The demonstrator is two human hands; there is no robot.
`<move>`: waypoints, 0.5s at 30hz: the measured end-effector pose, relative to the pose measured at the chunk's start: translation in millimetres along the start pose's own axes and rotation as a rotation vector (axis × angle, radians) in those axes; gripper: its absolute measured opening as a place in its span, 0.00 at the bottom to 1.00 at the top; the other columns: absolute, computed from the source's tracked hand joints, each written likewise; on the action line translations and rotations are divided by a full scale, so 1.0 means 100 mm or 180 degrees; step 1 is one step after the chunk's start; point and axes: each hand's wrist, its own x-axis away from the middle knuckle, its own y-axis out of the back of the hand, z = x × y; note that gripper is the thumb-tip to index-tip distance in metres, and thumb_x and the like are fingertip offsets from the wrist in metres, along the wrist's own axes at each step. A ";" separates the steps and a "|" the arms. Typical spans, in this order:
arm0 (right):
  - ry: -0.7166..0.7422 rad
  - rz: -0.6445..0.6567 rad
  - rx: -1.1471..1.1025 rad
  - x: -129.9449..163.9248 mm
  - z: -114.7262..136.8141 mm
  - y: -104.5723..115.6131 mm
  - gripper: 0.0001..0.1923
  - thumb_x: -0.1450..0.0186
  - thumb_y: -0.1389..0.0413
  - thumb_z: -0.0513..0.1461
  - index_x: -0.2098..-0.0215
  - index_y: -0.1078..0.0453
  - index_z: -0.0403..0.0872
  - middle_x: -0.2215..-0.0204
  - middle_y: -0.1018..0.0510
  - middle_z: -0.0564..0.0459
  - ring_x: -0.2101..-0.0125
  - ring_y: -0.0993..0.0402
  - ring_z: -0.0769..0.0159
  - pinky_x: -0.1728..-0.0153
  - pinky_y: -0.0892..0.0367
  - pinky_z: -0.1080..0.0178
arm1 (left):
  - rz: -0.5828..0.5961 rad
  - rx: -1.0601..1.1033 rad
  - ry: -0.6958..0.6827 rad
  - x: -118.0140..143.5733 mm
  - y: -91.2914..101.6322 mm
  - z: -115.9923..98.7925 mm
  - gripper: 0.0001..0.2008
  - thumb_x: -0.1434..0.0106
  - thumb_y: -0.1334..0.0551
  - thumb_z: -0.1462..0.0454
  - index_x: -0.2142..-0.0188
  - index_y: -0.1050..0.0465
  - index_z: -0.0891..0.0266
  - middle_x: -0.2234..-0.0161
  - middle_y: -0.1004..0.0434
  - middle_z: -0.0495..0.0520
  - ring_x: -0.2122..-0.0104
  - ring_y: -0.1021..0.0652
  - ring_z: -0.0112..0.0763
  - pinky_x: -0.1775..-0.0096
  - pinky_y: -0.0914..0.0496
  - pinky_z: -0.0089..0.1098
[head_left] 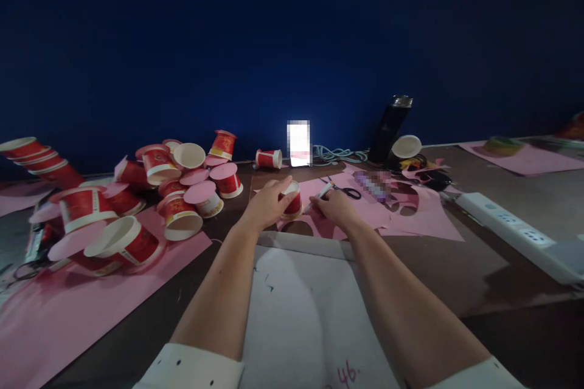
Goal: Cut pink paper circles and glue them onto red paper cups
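My left hand [270, 203] is closed around a red and white paper cup [294, 200], which stands on pink paper [319, 230] in front of me. In my right hand [336, 206] is a slim white pen-like stick [323, 190], pinched with its lower end near the base of the cup. Its exact kind is too small to make out. Just beyond my right hand lie dark-handled scissors [351, 192] on the pink paper. A white sheet or board [296, 292] lies between my forearms.
Many red paper cups [157, 164], several with pink paper discs on them, are heaped at the left. One cup [269, 158] lies on its side near a bright screen [300, 143]. A dark flask [390, 127], cables [340, 155] and a white power strip [506, 219] are on the right.
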 end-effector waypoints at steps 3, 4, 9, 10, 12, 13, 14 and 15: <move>0.0047 -0.0037 -0.0014 -0.01 0.00 0.01 0.14 0.38 0.46 0.43 0.78 0.30 0.44 0.81 0.23 0.51 0.80 0.28 0.70 0.78 0.40 0.70 | -0.0005 -0.0017 -0.0008 0.00 0.00 0.00 0.28 0.35 0.52 0.49 0.40 0.40 0.58 0.43 0.35 0.57 0.44 0.33 0.37 0.45 0.39 0.37; 0.0060 -0.0050 -0.0054 -0.01 -0.01 0.01 0.14 0.38 0.46 0.43 0.78 0.29 0.44 0.80 0.23 0.51 0.80 0.28 0.70 0.78 0.40 0.70 | -0.0005 -0.0018 -0.0010 0.00 0.00 0.00 0.28 0.35 0.52 0.49 0.40 0.40 0.58 0.43 0.34 0.57 0.44 0.32 0.37 0.45 0.39 0.37; 0.0111 -0.0149 -0.0164 -0.03 -0.01 0.00 0.14 0.38 0.45 0.42 0.78 0.30 0.44 0.80 0.22 0.51 0.80 0.28 0.70 0.79 0.39 0.71 | -0.0021 0.0015 -0.0031 0.00 0.00 0.01 0.29 0.35 0.52 0.49 0.40 0.40 0.59 0.43 0.34 0.58 0.45 0.32 0.38 0.45 0.38 0.38; 0.0127 -0.0183 -0.0170 -0.04 -0.02 0.00 0.14 0.39 0.45 0.42 0.79 0.30 0.44 0.80 0.23 0.51 0.80 0.28 0.70 0.80 0.39 0.71 | -0.0026 0.0019 -0.0039 0.00 0.00 0.01 0.29 0.35 0.52 0.49 0.40 0.40 0.59 0.43 0.34 0.58 0.45 0.32 0.38 0.45 0.38 0.38; 0.0093 -0.0185 -0.0325 -0.06 -0.03 -0.03 0.13 0.39 0.45 0.42 0.78 0.31 0.44 0.80 0.22 0.51 0.80 0.27 0.69 0.80 0.37 0.71 | -0.0034 0.0019 -0.0054 0.00 0.00 0.01 0.29 0.35 0.52 0.48 0.40 0.40 0.59 0.43 0.34 0.58 0.45 0.32 0.38 0.45 0.38 0.38; 0.0050 -0.0136 -0.0483 -0.08 -0.04 -0.04 0.13 0.38 0.45 0.42 0.77 0.31 0.44 0.79 0.22 0.50 0.81 0.27 0.69 0.80 0.36 0.71 | -0.0040 0.0016 -0.0062 0.00 0.00 0.01 0.29 0.35 0.52 0.48 0.40 0.39 0.59 0.43 0.34 0.58 0.45 0.32 0.38 0.45 0.38 0.38; 0.0001 -0.0064 -0.0672 -0.09 -0.06 -0.06 0.12 0.38 0.46 0.42 0.76 0.31 0.44 0.79 0.22 0.50 0.81 0.27 0.69 0.79 0.35 0.70 | -0.0045 0.0011 -0.0070 0.00 0.00 0.01 0.29 0.35 0.52 0.48 0.40 0.39 0.59 0.43 0.34 0.58 0.45 0.32 0.38 0.45 0.38 0.38; -0.0047 0.0003 -0.0860 -0.11 -0.07 -0.08 0.12 0.37 0.46 0.42 0.75 0.32 0.45 0.78 0.21 0.50 0.81 0.26 0.68 0.79 0.33 0.70 | -0.0049 0.0006 -0.0076 0.00 -0.01 0.01 0.29 0.35 0.52 0.49 0.40 0.39 0.60 0.44 0.34 0.59 0.45 0.32 0.38 0.45 0.38 0.38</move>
